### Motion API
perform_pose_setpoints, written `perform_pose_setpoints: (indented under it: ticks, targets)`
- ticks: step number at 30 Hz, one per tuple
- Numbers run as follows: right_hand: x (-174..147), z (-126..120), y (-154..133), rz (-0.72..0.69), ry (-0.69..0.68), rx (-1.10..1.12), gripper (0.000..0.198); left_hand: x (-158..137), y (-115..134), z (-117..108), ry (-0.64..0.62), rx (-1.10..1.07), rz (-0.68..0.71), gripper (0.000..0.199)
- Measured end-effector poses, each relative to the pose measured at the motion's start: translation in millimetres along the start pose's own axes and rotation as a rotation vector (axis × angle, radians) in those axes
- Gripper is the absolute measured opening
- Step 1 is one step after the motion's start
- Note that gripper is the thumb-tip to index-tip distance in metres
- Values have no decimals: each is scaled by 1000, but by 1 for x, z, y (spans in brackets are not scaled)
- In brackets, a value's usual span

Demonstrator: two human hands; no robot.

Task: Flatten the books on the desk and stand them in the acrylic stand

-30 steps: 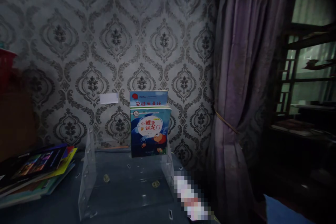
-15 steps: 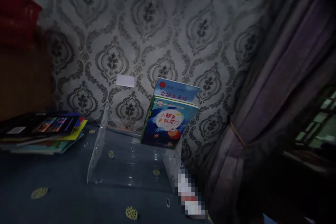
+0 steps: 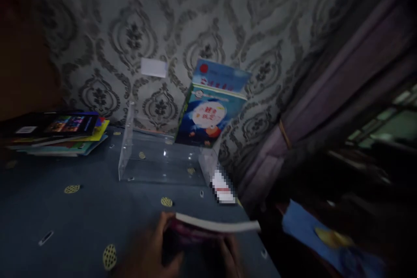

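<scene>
At the bottom of the head view, my left hand (image 3: 154, 249) grips the left end of a book (image 3: 208, 225) with a dark purplish cover. My right hand (image 3: 230, 254) holds the same book's near side, farther right. The book's pale page edge faces up and curves slightly; its cover is dark and blurred. Beyond it stands a clear plastic rack (image 3: 163, 169) with upright side panels. Several picture books, the front one a blue book (image 3: 208, 117), lean at the rack's right end against the wall.
A stack of books (image 3: 58, 130) lies at the table's left. A pixelated item (image 3: 223, 186) sits beside the rack's right side. A purple curtain (image 3: 270, 156) hangs at right. Below it is a blue item with yellow (image 3: 319, 236). The tablecloth (image 3: 42, 208) is dark blue.
Both hands have come into view from below with the book between them. The camera has tilted down, so the rack and leaning books sit higher in view.
</scene>
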State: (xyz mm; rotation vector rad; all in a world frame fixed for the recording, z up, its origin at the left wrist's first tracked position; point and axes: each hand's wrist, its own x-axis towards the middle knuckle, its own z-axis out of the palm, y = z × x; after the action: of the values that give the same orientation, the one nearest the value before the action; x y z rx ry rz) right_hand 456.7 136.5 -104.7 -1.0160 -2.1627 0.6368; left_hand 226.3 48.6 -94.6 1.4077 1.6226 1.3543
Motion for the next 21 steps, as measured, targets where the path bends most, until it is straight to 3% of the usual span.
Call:
perform_pose_setpoints:
  ticks: [3,7,10,16,21]
  targets:
    - [3,3,-4,-65,40,115,49,2,8,-9,-75,82,36,52]
    - [14,-3,-11,-256,6,222,42,3,10,-8,-143,66,69,49]
    - [15,-6,-13,-320,-18,257,38,-2,4,-7,-160,39,18,57]
    - [13,-1,-7,-276,18,193,29,-4,-2,-9,-110,75,11,72]
    - [20,-3,-10,-243,82,146,24,12,7,-8,-152,74,188,65]
